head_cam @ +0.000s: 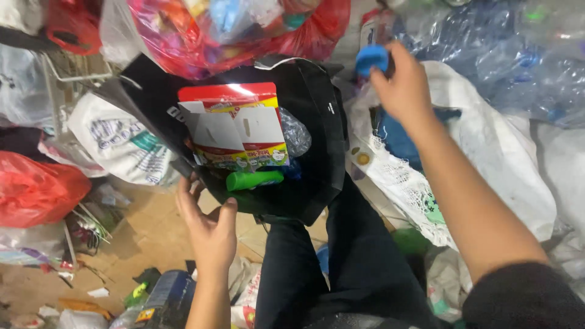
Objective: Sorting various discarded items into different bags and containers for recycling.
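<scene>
A black bag (317, 152) hangs open in the middle of the view, just above the person's dark-trousered knees, and the left hand (210, 228) grips its near rim, thumb over the edge and fingers curled under the plastic. Inside the bag stands a flattened red, white and yellow carton (234, 125), tilted slightly, with a green cap-like piece (253, 180) lying below it and a crumpled clear bottle (295, 131) just beside it to the right. The right hand (402, 85) is stretched out well away from the bag, up and to the right, fingers closed around a blue bottle cap (372, 59); whether the cap sits on a bottle is hard to tell, since the hand covers what is beneath. Under that arm lies a white sack (487, 158), beyond it a heap of clear plastic bottles (518, 55). A red plastic bag (201, 36) bulges above the black one, another red bag (36, 189) lies at far left on a brown cardboard floor (146, 225)
</scene>
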